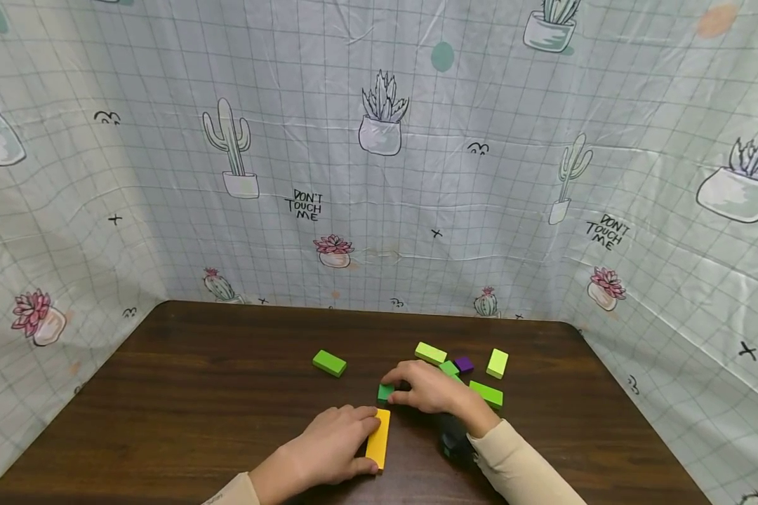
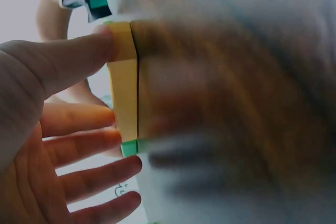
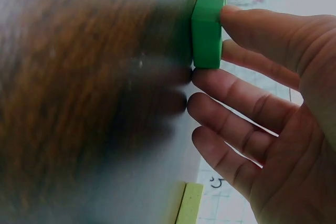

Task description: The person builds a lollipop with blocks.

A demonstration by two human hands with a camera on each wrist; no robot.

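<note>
Lying lengthwise on the dark table is a long yellow block [image 1: 378, 440]. My left hand [image 1: 336, 443] holds it from the left, thumb at the near end and fingers toward the far end; the left wrist view shows the thumb on the yellow block [image 2: 124, 87] too. Just beyond its far end sits a small green block [image 1: 385, 393]. My right hand [image 1: 428, 388] pinches this green block [image 3: 207, 35] between thumb and index finger, its other fingers loosely extended. Whether the two blocks touch is unclear.
Behind the right hand lie a purple block [image 1: 464, 364], a green block [image 1: 448, 368] and light green blocks [image 1: 431, 353], [image 1: 497, 363]. A green block [image 1: 486, 394] is right of the wrist, another green block [image 1: 329, 363] far left. A patterned curtain [image 1: 379, 210] encloses the table [image 1: 164, 393].
</note>
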